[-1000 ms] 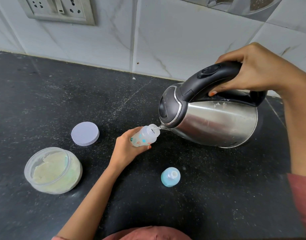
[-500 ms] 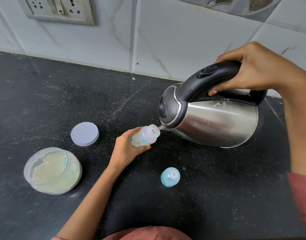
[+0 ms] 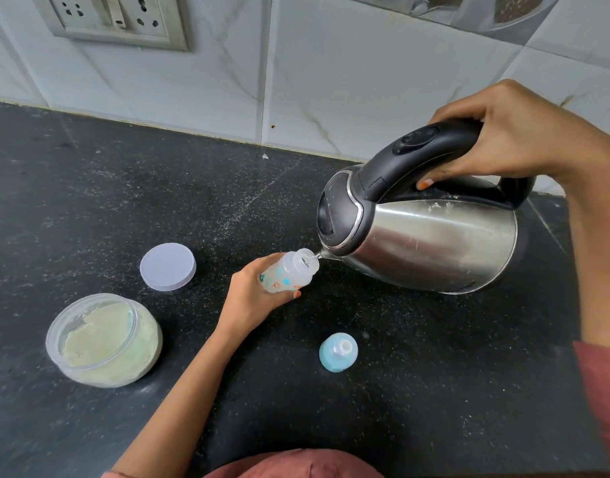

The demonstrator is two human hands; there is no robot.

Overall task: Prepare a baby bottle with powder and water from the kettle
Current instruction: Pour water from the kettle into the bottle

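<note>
Bottle (image 3: pixel 287 273) of frosted plastic, printed with small coloured shapes, sits tilted in the left hand (image 3: pixel 253 298), whose fingers curl round its body. Its open neck meets the spout of a tipped steel kettle (image 3: pixel 431 236), the right hand (image 3: pixel 510 132) wrapped round its black handle. Near the bottle on the speckled black counter (image 3: pixel 90 201) lie a blue domed cap (image 3: pixel 338 352), a flat lilac lid (image 3: pixel 167 266) and a round clear tub (image 3: pixel 103 339) of pale powder.

Barely anything differs from a second ago: the powder jar (image 3: pixel 143 360), its lid (image 3: pixel 168 266) and the blue cap (image 3: pixel 338 352) each sit a trace further left in view
</note>
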